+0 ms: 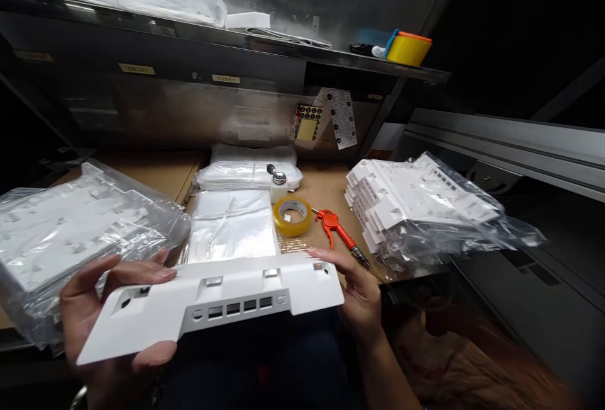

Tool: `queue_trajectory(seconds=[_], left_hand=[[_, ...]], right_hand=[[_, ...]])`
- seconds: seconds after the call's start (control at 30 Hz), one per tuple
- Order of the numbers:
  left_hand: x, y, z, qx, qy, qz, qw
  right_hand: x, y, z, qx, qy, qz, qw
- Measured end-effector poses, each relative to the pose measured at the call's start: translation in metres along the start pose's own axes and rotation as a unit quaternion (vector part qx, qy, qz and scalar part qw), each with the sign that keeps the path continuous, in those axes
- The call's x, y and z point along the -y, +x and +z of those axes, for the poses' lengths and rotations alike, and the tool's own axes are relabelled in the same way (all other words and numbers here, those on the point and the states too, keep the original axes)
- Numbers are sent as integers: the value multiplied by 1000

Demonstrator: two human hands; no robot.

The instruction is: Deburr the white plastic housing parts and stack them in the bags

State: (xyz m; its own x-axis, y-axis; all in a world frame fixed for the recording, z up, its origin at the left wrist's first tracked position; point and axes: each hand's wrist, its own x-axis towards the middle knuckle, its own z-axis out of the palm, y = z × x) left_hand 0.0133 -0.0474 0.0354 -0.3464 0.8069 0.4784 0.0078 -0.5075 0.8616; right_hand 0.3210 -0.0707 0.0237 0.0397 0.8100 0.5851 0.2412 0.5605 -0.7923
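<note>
A long white plastic panel spans the space in front of me, held at both ends. Along its lower edge runs a recessed strip with several square cutouts, and clip openings line its upper part. My left hand is closed around the left end, thumb below and fingers above. Around the right end, my right hand grips with a finger on the top edge; its thumb is hidden. Behind the panel lie clear plastic bags, a roll of yellow tape and an orange air blow gun.
To the right, a stack of similar white panels sits in an open plastic bag. Bagged white panels lie on the left. A small white bottle with a metal top stands behind the tape. Overhead is a metal shelf with a yellow container.
</note>
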Motion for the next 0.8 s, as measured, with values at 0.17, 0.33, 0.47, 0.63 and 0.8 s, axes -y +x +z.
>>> queue_trajectory(seconds=[0.17,0.33,0.47,0.63,0.8], left_hand=[[-8,-1,10,50,9,88,995],[1,1,7,56,-4,106,993],[-3,1,11,75,-7,141,987],[-7,1,16,84,-2,166,982],[-10,-7,27,24,-21,127,991]], right_hand=[[-5,-5,0,3,2,17,1000],[-16,-10,-2,10,10,18,1000],[-26,-11,-4,24,29,8,999],[-36,-12,-6,29,51,-19,998],[-40,-17,-8,20,42,-66,997]])
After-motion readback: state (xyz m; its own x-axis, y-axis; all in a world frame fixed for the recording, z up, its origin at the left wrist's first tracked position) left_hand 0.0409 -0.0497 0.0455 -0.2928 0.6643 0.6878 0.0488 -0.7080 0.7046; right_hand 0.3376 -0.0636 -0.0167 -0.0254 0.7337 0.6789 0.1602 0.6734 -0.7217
